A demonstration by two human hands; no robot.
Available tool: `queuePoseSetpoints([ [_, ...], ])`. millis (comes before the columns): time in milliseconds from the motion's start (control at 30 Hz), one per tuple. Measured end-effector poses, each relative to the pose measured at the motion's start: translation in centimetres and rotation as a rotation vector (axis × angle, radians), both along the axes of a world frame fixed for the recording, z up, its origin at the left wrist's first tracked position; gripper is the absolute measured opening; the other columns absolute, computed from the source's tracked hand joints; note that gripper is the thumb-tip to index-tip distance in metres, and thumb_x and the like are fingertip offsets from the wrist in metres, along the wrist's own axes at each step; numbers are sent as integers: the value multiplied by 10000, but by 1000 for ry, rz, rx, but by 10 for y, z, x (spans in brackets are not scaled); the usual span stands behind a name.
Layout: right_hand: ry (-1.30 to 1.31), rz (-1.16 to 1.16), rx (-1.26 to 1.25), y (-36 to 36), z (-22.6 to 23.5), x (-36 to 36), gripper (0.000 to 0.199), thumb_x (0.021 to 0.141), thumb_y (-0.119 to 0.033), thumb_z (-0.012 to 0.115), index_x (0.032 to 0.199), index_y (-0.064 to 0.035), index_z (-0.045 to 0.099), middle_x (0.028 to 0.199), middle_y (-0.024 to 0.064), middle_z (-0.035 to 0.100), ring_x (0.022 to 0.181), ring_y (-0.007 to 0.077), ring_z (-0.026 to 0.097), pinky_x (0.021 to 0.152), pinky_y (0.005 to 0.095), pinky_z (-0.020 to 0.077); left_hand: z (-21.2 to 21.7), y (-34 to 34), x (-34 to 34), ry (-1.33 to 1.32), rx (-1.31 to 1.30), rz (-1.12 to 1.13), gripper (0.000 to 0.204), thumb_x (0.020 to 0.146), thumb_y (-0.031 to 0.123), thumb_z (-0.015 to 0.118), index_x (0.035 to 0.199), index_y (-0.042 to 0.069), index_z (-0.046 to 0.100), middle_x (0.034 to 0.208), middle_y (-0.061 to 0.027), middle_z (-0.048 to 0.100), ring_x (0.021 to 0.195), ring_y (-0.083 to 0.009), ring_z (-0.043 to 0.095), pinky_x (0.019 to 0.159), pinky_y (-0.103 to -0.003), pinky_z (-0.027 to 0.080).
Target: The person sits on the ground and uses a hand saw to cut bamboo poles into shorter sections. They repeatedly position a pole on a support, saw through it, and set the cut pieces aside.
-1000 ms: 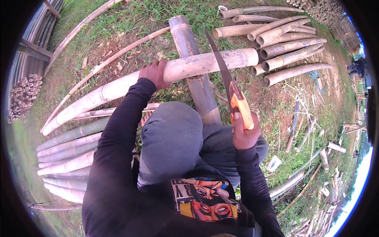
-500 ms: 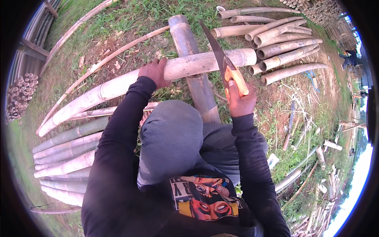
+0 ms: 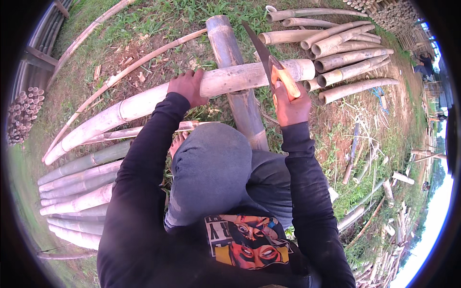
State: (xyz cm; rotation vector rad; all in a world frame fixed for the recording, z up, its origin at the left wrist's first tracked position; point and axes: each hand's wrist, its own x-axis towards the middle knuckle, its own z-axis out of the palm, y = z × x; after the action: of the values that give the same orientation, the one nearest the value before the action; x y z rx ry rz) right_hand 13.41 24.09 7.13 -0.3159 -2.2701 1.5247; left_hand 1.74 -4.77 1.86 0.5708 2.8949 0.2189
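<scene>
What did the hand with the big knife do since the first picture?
The right hand carried the orange-handled knife up and forward, from beside the knee to the pale bamboo pole, where the blade now crosses its right end. The left hand kept its grip on that pole, which stayed lying across the thicker bamboo log.

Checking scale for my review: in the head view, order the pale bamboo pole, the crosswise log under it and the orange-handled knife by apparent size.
1. pale bamboo pole
2. crosswise log
3. orange-handled knife, though it sits nearer the camera.
</scene>
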Motion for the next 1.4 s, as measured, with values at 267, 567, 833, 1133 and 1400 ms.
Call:
queuePoseSetpoints([
  [267, -47, -46, 99, 5, 54, 226, 411, 1045, -237, 715, 1283, 84, 617, 760, 81, 673, 540, 63, 576, 514, 224, 485, -17, 0, -4, 34, 20, -2, 935, 714, 474, 895, 1487, 127, 501, 1318, -200, 662, 1166, -431, 697, 1024, -542, 550],
  [567, -8, -21, -28, 5, -8, -6, 158, 1031, -140, 743, 1052, -2, 669, 760, 20, 687, 551, 45, 558, 497, 227, 435, 1, 1, -1, 4, 14, 22, 933, 721, 460, 893, 1496, 130, 491, 1313, -195, 666, 1198, -416, 692, 1031, -550, 558],
  [833, -136, -123, -2, 7, 47, 234, 211, 1019, -158, 731, 1049, 37, 658, 800, 88, 743, 592, 80, 648, 549, 260, 505, -11, 2, -3, 40, 6, -5, 918, 724, 473, 902, 1472, 107, 515, 1314, -214, 667, 1187, -420, 695, 1032, -518, 563],
  [1133, 12, -26, -36, 7, -14, -5, 214, 979, -155, 799, 1048, 28, 712, 800, 73, 689, 738, 120, 619, 671, 336, 518, 5, 3, 1, -14, 5, 24, 915, 722, 468, 903, 1472, 121, 512, 1307, -203, 678, 1192, -421, 694, 1030, -520, 566],
  [1400, -46, -43, 73, 11, 50, 223, 336, 1049, -224, 704, 1169, 77, 616, 805, 86, 686, 552, 74, 591, 579, 236, 551, -9, 2, -6, -5, 12, 2, 910, 716, 455, 904, 1466, 118, 513, 1314, -218, 676, 1175, -443, 698, 1034, -535, 562],
])
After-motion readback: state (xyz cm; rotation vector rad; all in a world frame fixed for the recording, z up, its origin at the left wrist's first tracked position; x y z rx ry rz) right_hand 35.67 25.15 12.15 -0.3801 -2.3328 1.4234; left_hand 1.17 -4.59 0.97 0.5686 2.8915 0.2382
